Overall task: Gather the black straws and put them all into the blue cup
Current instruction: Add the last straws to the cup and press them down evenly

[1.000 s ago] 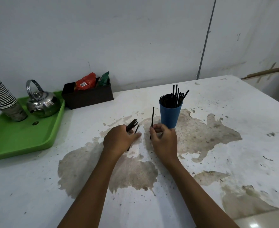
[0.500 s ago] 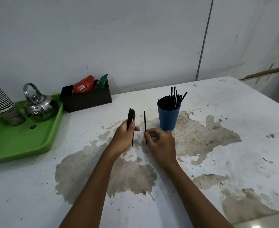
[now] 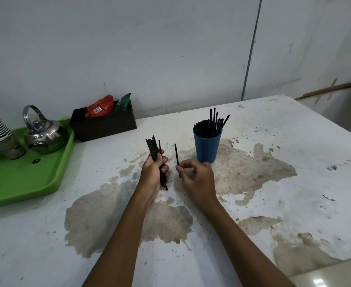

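- Since half a second ago, both hands have lifted a little and drawn slightly apart near the middle of the frame; the left hand (image 3: 152, 172) now carries its bundle of black straws (image 3: 154, 151) more upright.
- Left grip: fingers wrapped shut around the bundle at about mid-length, tops fanning above the fist and lower ends poking out below the palm.
- Right hand (image 3: 197, 175): a closed fingertip pinch on a single straw (image 3: 177, 155) near its lower end, so it stands nearly upright, just left of the blue cup (image 3: 207, 147).
- That cup sits right of centre on the stained table (image 3: 274, 204), already packed with straws (image 3: 214, 125) (a few stand taller than the rest).
- Handling, as I judge it: these straws look very light, thin and fairly stiff, but smooth, so a loose fist could let them slide out endwise.
- A mid-length hold suits the bundle; the single one would steer better if pinched closer to its middle.
- Being so light, the cup may tip if nudged, and its crowded mouth leaves little room, so the ends should go in together and vertical.
- No loose straws show elsewhere on the table.
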